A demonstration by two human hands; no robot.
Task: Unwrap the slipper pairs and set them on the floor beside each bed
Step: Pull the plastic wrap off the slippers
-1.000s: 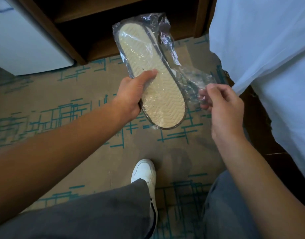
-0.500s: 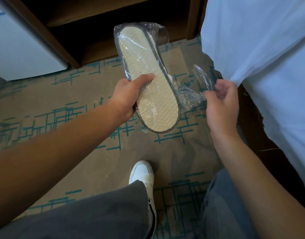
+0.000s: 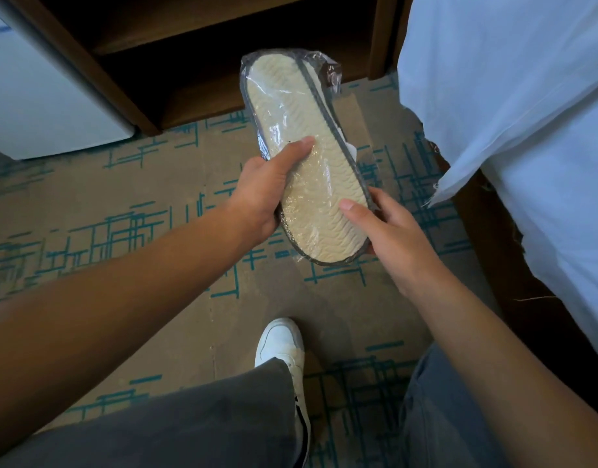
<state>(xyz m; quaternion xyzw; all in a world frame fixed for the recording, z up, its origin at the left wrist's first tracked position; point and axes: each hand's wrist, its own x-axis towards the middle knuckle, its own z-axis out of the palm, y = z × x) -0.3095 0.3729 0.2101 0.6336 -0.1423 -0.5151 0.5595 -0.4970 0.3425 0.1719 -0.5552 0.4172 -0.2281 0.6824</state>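
Observation:
A slipper pair in clear plastic wrap is held above the carpet, cream ribbed sole facing up, grey trim round the edge. My left hand grips its left side at the middle, thumb on the sole. My right hand holds the near, heel end from the right, thumb pressed on the sole. The plastic wrap bunches loosely at the far end beside the toe. The underside of the slippers is hidden.
A bed with white sheets fills the right side. A dark wooden shelf unit stands ahead, a white mini fridge at the left. Below is brown carpet with teal lines, my white shoe and grey trousers.
My right hand has let go of the loose flap of plastic at the right and moved in to grip the heel end of the wrapped slippers. The package sits slightly lower.

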